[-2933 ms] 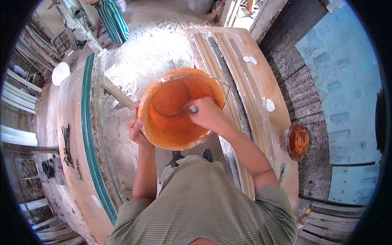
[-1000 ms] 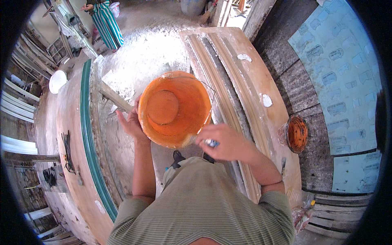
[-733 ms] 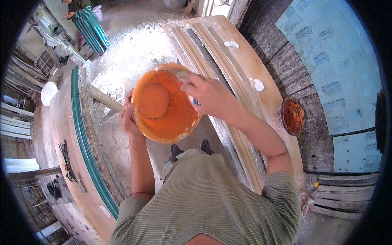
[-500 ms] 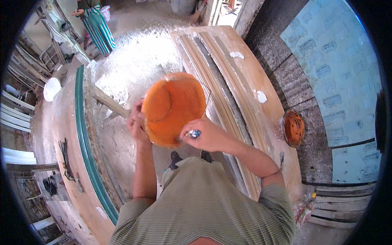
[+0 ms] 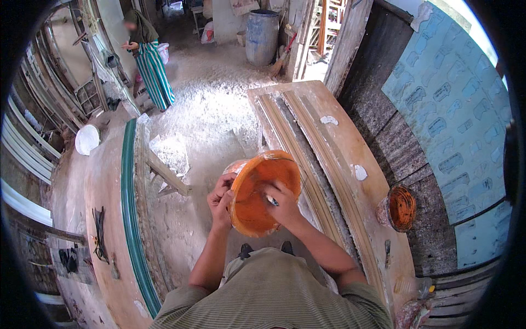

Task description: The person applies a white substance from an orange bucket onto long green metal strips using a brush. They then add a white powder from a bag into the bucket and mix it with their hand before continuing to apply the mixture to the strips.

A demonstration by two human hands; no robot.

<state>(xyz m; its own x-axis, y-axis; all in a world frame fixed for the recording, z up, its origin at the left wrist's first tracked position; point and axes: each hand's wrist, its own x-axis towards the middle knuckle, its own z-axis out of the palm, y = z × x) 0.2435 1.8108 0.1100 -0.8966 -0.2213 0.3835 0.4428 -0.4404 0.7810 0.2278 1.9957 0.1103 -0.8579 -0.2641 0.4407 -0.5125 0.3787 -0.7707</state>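
A bucket (image 5: 253,205), orange inside and coated with pale residue outside, is tilted with its mouth toward me. My left hand (image 5: 221,202) grips its rim on the left side, fingers curled over the edge. Inside the mouth, my right hand (image 5: 285,204) is closed around a tool handle (image 5: 272,200); only its pale and bluish butt end shows. The tool's working end is hidden by the hand and blurred, so its kind cannot be made out. The bucket is held above the floor between two long benches.
On the right bench (image 5: 342,142) lie two long tan mouldings (image 5: 300,162), a small orange-lined bucket (image 5: 402,208) and a brush (image 5: 387,253). A green moulding (image 5: 130,216) runs along the left bench. Farther off are a person in striped clothing (image 5: 157,82) and a blue drum (image 5: 262,39).
My view has tipped up, showing more of the far room. The bucket has turned, its outer side now showing at left. My right hand has moved from the near rim into the bucket's mouth.
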